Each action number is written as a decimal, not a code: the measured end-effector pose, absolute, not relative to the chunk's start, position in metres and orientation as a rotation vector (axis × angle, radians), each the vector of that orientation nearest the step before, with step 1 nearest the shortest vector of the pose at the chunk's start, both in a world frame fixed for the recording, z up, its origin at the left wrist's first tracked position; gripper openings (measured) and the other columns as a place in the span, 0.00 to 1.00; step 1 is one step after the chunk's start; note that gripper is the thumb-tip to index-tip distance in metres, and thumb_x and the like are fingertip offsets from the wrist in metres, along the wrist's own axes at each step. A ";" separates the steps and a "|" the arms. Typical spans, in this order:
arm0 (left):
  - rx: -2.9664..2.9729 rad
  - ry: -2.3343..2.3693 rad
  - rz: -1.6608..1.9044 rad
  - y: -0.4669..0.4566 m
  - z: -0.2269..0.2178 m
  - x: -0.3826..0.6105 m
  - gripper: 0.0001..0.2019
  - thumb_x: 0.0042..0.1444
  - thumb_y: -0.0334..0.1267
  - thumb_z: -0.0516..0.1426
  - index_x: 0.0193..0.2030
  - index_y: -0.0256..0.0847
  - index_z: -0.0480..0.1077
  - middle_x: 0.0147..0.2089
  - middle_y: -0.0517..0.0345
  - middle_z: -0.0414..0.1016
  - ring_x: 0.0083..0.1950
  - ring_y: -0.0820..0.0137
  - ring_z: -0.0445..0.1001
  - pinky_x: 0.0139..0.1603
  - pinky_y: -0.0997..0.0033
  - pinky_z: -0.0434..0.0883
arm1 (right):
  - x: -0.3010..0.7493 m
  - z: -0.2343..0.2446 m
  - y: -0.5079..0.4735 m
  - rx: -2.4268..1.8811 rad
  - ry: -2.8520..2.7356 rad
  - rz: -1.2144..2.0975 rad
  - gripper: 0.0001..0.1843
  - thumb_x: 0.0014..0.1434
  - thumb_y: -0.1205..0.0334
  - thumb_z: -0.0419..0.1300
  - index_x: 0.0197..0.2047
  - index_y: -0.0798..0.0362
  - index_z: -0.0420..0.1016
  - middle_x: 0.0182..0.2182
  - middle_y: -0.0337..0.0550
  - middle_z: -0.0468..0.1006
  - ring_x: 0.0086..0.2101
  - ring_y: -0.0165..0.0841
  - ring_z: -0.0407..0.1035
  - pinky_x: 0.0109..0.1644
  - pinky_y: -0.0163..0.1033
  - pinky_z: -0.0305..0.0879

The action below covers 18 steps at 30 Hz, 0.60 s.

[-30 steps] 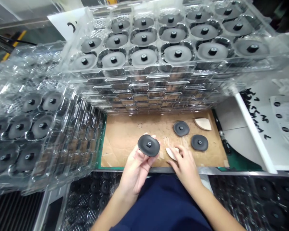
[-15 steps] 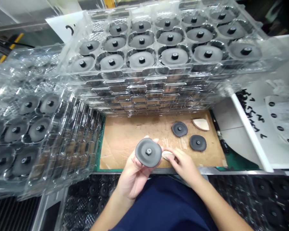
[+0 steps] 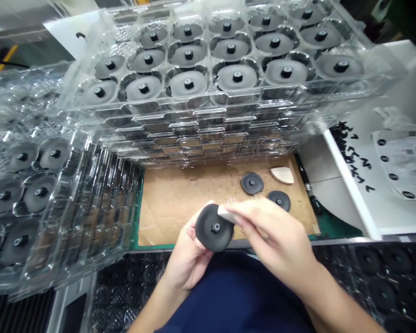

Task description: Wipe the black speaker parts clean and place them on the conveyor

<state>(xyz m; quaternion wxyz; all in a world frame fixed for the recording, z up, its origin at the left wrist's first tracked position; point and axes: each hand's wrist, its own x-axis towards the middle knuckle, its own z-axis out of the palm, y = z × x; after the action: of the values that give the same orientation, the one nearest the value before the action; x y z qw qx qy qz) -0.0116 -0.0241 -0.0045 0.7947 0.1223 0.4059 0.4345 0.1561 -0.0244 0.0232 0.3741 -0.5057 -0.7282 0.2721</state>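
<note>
One tall stack of clear trays (image 3: pixel 208 121), loaded with grey discs (image 3: pixel 237 76), stands behind a cardboard sheet (image 3: pixel 173 199). Left hand (image 3: pixel 186 263) clasps a black disc (image 3: pixel 213 231) over the sheet's near edge; right hand (image 3: pixel 280 245) pinches a pale pad (image 3: pixel 226 213) against its rim.

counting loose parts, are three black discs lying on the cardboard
No, two black discs lie on the cardboard; the left hand holds a third.

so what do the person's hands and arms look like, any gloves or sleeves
The left hand and right hand are bare: no gloves, rings or watch show. The forearms are uncovered to the frame's edge, no sleeves in view. A dark blue garment shows between them.
</note>
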 end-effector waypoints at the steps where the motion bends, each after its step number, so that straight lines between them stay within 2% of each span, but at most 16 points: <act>1: 0.258 0.877 0.937 -0.023 -0.004 -0.012 0.23 0.45 0.31 0.66 0.50 0.46 0.73 0.48 0.57 0.78 0.46 0.69 0.76 0.47 0.74 0.73 | 0.156 0.023 -0.024 -1.284 -1.843 0.655 0.14 0.62 0.72 0.52 0.48 0.53 0.72 0.39 0.43 0.79 0.39 0.33 0.72 0.45 0.40 0.69; 8: 0.321 0.851 0.992 -0.014 0.002 -0.021 0.18 0.48 0.33 0.64 0.47 0.51 0.74 0.50 0.60 0.78 0.49 0.67 0.76 0.50 0.73 0.72 | 0.157 0.033 -0.027 -1.259 -1.828 0.802 0.14 0.62 0.72 0.53 0.48 0.51 0.73 0.36 0.42 0.79 0.35 0.32 0.73 0.40 0.38 0.70; 11: 0.345 0.815 1.051 -0.011 0.009 -0.024 0.20 0.46 0.39 0.65 0.48 0.54 0.73 0.51 0.62 0.78 0.50 0.65 0.76 0.51 0.71 0.72 | 0.159 0.035 -0.021 -1.209 -1.752 0.851 0.14 0.61 0.71 0.54 0.47 0.49 0.73 0.38 0.40 0.80 0.37 0.31 0.73 0.40 0.35 0.70; 15: 0.336 0.804 0.978 -0.009 0.022 -0.024 0.22 0.41 0.45 0.67 0.47 0.56 0.74 0.52 0.62 0.77 0.50 0.60 0.76 0.47 0.69 0.75 | 0.162 0.021 -0.027 -1.348 -1.545 0.938 0.10 0.60 0.68 0.57 0.44 0.47 0.75 0.37 0.37 0.80 0.36 0.29 0.74 0.36 0.30 0.70; 18: 0.288 0.821 0.951 -0.009 0.025 -0.024 0.23 0.39 0.47 0.67 0.46 0.54 0.75 0.52 0.61 0.77 0.50 0.59 0.76 0.43 0.70 0.76 | 0.169 0.001 -0.038 -1.515 -1.447 0.948 0.09 0.61 0.64 0.57 0.42 0.46 0.77 0.39 0.38 0.81 0.38 0.31 0.74 0.35 0.31 0.70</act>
<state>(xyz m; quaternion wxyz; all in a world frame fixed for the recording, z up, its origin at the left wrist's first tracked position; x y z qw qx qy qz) -0.0237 -0.0093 0.0245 0.7993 0.1342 0.3829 0.4433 0.1692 -0.0382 0.0015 0.4087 -0.6013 -0.5743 0.3762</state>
